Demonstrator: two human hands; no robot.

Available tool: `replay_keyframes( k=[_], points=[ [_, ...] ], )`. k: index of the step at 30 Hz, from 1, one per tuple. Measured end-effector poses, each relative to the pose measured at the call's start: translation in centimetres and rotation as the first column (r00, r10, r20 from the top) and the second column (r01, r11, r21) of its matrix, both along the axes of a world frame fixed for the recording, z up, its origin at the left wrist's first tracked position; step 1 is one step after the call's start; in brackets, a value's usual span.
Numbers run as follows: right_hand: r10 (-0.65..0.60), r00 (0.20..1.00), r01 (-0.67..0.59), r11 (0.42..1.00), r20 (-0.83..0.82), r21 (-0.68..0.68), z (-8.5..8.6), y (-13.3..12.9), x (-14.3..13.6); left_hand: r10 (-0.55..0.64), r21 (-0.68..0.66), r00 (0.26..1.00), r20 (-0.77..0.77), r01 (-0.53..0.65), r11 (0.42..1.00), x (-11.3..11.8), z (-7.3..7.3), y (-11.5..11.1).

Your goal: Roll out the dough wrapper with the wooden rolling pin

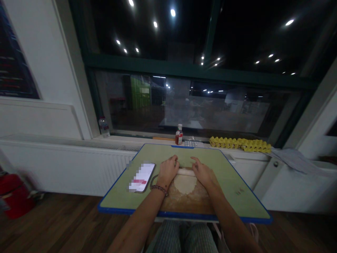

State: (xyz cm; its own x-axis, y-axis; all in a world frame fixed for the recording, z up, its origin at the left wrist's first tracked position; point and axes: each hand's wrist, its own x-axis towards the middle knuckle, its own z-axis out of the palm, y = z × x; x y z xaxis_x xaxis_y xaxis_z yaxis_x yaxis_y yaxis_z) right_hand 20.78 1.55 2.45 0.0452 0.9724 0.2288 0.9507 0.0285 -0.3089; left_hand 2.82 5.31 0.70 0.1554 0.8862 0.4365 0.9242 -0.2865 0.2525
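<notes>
A pale rolling pin (186, 172) lies crosswise over the far part of a flat, roundish sheet of dough (185, 185). The dough rests on a floured wooden board (187, 204) at the near side of the table. My left hand (168, 171), with a beaded bracelet at the wrist, is closed over the pin's left end, fingers curled. At the other end, my right hand (204, 173) grips the pin with its index finger reaching forward. Both ends of the pin are hidden under my hands.
A phone (142, 177) with a lit screen lies left of the board on the green, blue-edged table (231, 196). Along the windowsill stand a small red-labelled bottle (179, 135), a clear water bottle (104, 127) and yellow egg trays (239, 144). A white radiator (68, 168) runs behind the table.
</notes>
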Motion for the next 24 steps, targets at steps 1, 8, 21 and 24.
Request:
replay_keyframes(
  k=[1, 8, 21, 24],
  points=[
    [0.01, 1.0, -0.01, 1.0, 0.0, -0.007, 0.1, -0.1, 0.0, -0.004, 0.011, 1.0, 0.005, 0.004, 1.0, 0.0, 0.0, 0.0],
    [0.075, 0.997, -0.075, 0.995, -0.003, 0.065, -0.2, -0.3, 0.1, -0.076, 0.149, 0.996, 0.038, 0.07, 0.986, -0.1, -0.1, 0.0],
    [0.128, 0.962, -0.118, 0.991, 0.243, -0.055, -2.3, 2.1, 0.5, -0.064, -0.055, 0.984, -0.167, 0.055, 0.997, 0.5, -2.0, 0.7],
    [0.121, 0.967, -0.1, 0.99, 0.225, -0.104, -2.5, 2.2, 0.6, -0.088, -0.132, 0.979, -0.183, 0.064, 0.989, 0.5, -1.4, 0.6]
  ],
)
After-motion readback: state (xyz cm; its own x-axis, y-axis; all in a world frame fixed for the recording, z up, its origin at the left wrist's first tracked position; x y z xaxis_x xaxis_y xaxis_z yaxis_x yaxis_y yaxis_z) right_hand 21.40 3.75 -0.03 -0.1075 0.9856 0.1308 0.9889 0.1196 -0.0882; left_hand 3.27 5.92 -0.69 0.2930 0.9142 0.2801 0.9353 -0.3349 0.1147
